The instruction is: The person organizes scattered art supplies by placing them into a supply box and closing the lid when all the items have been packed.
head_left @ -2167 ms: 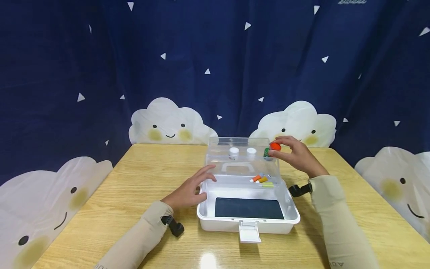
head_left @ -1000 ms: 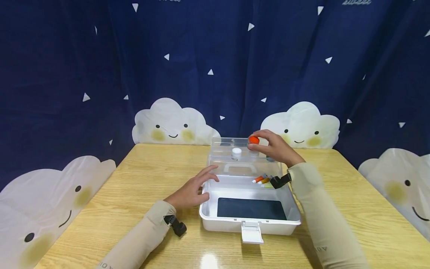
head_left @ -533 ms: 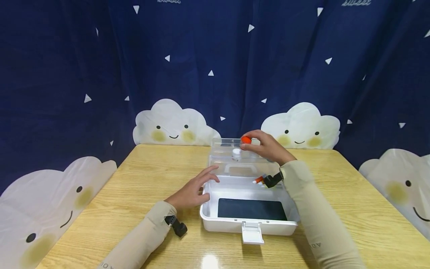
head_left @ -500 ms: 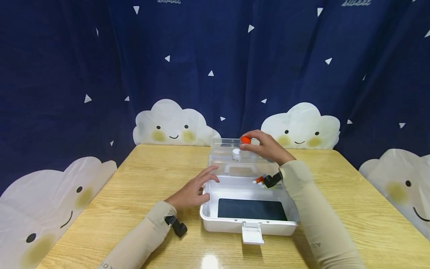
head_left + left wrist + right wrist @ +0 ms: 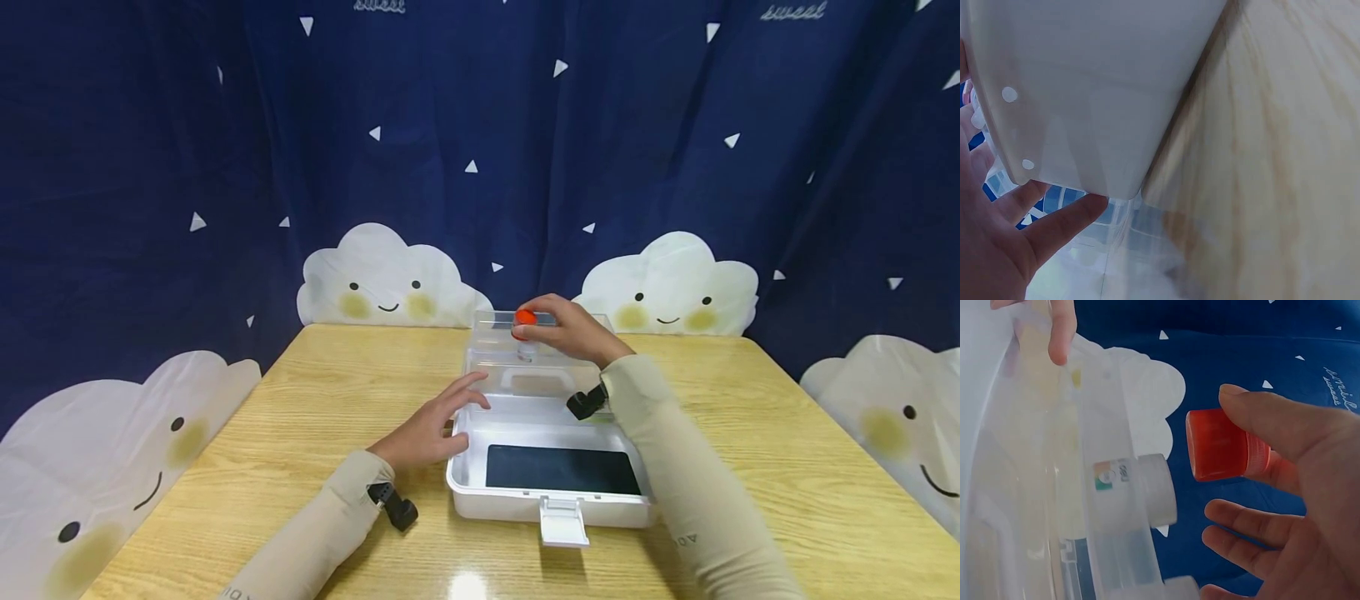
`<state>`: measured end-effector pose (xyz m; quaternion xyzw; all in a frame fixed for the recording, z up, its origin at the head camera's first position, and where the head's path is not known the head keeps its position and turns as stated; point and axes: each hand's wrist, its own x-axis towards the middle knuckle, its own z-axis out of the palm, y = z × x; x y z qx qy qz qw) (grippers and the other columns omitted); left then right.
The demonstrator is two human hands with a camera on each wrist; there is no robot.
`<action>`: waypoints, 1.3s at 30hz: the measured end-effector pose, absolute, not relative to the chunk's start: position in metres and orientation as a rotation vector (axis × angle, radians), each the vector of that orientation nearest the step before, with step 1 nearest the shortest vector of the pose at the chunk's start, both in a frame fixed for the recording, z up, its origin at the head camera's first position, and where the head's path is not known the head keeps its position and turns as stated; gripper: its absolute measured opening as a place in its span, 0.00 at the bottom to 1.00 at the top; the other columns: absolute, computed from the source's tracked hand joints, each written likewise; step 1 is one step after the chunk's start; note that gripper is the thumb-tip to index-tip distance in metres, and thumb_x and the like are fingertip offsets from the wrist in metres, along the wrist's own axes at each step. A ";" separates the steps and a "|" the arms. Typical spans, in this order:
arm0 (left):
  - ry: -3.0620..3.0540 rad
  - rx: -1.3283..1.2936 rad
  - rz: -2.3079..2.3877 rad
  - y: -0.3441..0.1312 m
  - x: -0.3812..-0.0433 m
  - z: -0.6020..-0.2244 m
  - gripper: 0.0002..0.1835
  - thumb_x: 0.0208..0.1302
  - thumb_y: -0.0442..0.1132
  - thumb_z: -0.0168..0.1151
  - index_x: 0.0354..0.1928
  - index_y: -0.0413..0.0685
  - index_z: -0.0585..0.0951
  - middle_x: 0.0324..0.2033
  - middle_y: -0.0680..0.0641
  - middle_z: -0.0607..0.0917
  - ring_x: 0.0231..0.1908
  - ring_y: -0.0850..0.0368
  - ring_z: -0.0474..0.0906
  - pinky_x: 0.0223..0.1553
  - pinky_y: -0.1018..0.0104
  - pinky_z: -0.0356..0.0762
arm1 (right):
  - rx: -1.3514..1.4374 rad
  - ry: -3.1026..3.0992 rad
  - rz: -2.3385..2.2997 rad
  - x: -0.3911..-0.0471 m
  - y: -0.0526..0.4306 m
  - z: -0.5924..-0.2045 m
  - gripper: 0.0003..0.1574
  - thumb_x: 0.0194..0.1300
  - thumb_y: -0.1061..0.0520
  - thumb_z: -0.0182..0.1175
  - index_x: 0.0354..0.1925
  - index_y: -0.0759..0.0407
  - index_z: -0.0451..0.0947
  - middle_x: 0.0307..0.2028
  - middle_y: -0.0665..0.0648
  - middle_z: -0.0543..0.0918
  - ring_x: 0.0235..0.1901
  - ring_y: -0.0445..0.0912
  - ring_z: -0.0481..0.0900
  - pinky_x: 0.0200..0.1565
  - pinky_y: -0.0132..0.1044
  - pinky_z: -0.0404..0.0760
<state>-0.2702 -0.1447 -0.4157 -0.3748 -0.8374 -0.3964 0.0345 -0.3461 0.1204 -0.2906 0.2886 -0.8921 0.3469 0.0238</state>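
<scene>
My right hand (image 5: pixel 567 331) pinches a small red paint jar (image 5: pixel 1215 444) between thumb and fingertips, above the raised clear tray of a white plastic box (image 5: pixel 495 505). The right wrist view has the jar tipped sideways, apart from a white-capped jar (image 5: pixel 1159 487) that stands in the tray. In the head view the red jar overlaps that white-capped jar. My left hand (image 5: pixel 427 423) lies at the box's left side, fingers spread and loosely bent. A fingertip (image 5: pixel 1099 201) meets the corner of the box wall in the left wrist view.
A dark rectangular panel (image 5: pixel 562 469) lies in the bottom of the box, and its white latch (image 5: pixel 563 523) hangs down in front. Another white cap (image 5: pixel 1182 590) shows farther along the tray. The wooden table (image 5: pixel 360 367) ends at a blue curtain (image 5: pixel 420 125).
My right hand has carried the red jar leftward along the tray, from beside a green-capped jar to over the left white-capped one. The left hand has stayed at the box's side.
</scene>
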 end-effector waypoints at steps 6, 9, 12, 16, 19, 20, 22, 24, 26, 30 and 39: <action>-2.583 -1.136 -1.212 -0.146 -0.270 -0.417 0.24 0.56 0.35 0.55 0.58 0.55 0.72 0.74 0.60 0.50 0.71 0.52 0.52 0.54 0.54 0.75 | 0.915 -2.774 1.059 -0.349 0.111 -0.294 0.30 0.60 0.41 0.65 0.56 0.54 0.78 0.57 0.56 0.74 0.56 0.53 0.70 0.61 0.54 0.69; -2.583 -1.132 -1.206 -0.146 -0.269 -0.417 0.24 0.57 0.34 0.55 0.58 0.55 0.72 0.74 0.60 0.50 0.71 0.53 0.52 0.53 0.54 0.76 | 0.924 -2.778 1.058 -0.350 0.106 -0.295 0.29 0.60 0.41 0.66 0.55 0.52 0.78 0.56 0.55 0.74 0.55 0.52 0.70 0.60 0.53 0.70; -2.586 -1.130 -1.206 -0.146 -0.270 -0.417 0.24 0.57 0.33 0.56 0.58 0.55 0.72 0.74 0.60 0.50 0.71 0.54 0.52 0.53 0.53 0.76 | 0.911 -2.796 1.071 -0.351 0.101 -0.296 0.28 0.59 0.40 0.66 0.54 0.51 0.79 0.56 0.54 0.74 0.55 0.52 0.70 0.58 0.53 0.72; -2.587 -1.126 -1.214 -0.146 -0.270 -0.416 0.25 0.57 0.32 0.56 0.57 0.60 0.72 0.74 0.62 0.50 0.71 0.55 0.52 0.53 0.52 0.76 | 0.868 -2.828 1.072 -0.352 0.095 -0.298 0.28 0.57 0.39 0.67 0.53 0.50 0.79 0.57 0.54 0.73 0.54 0.52 0.70 0.56 0.52 0.74; -2.584 -1.126 -1.215 -0.145 -0.270 -0.416 0.26 0.58 0.32 0.57 0.57 0.65 0.72 0.74 0.63 0.50 0.71 0.57 0.50 0.54 0.53 0.76 | 0.833 -2.855 1.056 -0.352 0.090 -0.299 0.32 0.56 0.39 0.68 0.55 0.51 0.78 0.59 0.55 0.73 0.55 0.52 0.70 0.57 0.53 0.74; -2.586 -1.127 -1.214 -0.145 -0.270 -0.416 0.26 0.58 0.32 0.57 0.56 0.67 0.72 0.74 0.64 0.50 0.71 0.57 0.50 0.54 0.53 0.76 | 0.821 -2.864 1.052 -0.352 0.088 -0.300 0.33 0.55 0.39 0.69 0.56 0.51 0.78 0.60 0.55 0.72 0.56 0.52 0.69 0.57 0.54 0.74; -2.589 -1.129 -1.217 -0.145 -0.270 -0.416 0.27 0.58 0.32 0.57 0.56 0.69 0.71 0.74 0.64 0.49 0.72 0.58 0.49 0.55 0.53 0.75 | 0.800 -2.882 1.047 -0.351 0.085 -0.300 0.36 0.55 0.39 0.69 0.57 0.53 0.77 0.61 0.56 0.72 0.58 0.53 0.69 0.57 0.54 0.74; -2.593 -1.131 -1.222 -0.145 -0.269 -0.416 0.27 0.58 0.32 0.57 0.56 0.69 0.71 0.74 0.64 0.49 0.72 0.57 0.49 0.56 0.53 0.75 | 0.782 -2.900 1.044 -0.351 0.083 -0.301 0.38 0.55 0.39 0.69 0.59 0.54 0.76 0.61 0.57 0.73 0.58 0.53 0.69 0.56 0.53 0.75; -2.604 -1.123 -1.231 -0.145 -0.268 -0.416 0.27 0.58 0.32 0.57 0.56 0.68 0.72 0.73 0.65 0.49 0.72 0.57 0.49 0.56 0.52 0.74 | 0.767 -2.911 1.045 -0.352 0.080 -0.302 0.37 0.55 0.40 0.69 0.59 0.55 0.76 0.60 0.57 0.73 0.57 0.54 0.70 0.54 0.52 0.77; -2.613 -1.110 -1.246 -0.144 -0.268 -0.415 0.26 0.58 0.31 0.57 0.57 0.64 0.72 0.73 0.66 0.49 0.71 0.57 0.50 0.56 0.50 0.74 | 0.753 -2.924 1.024 -0.354 0.076 -0.304 0.35 0.55 0.40 0.70 0.57 0.54 0.77 0.57 0.57 0.76 0.52 0.53 0.72 0.47 0.46 0.81; -2.610 -1.099 -1.232 -0.145 -0.269 -0.416 0.27 0.57 0.31 0.57 0.55 0.70 0.72 0.73 0.66 0.50 0.71 0.53 0.52 0.55 0.50 0.75 | 0.750 -2.958 1.024 -0.354 0.069 -0.307 0.36 0.55 0.42 0.70 0.58 0.56 0.77 0.57 0.57 0.78 0.55 0.53 0.72 0.57 0.52 0.74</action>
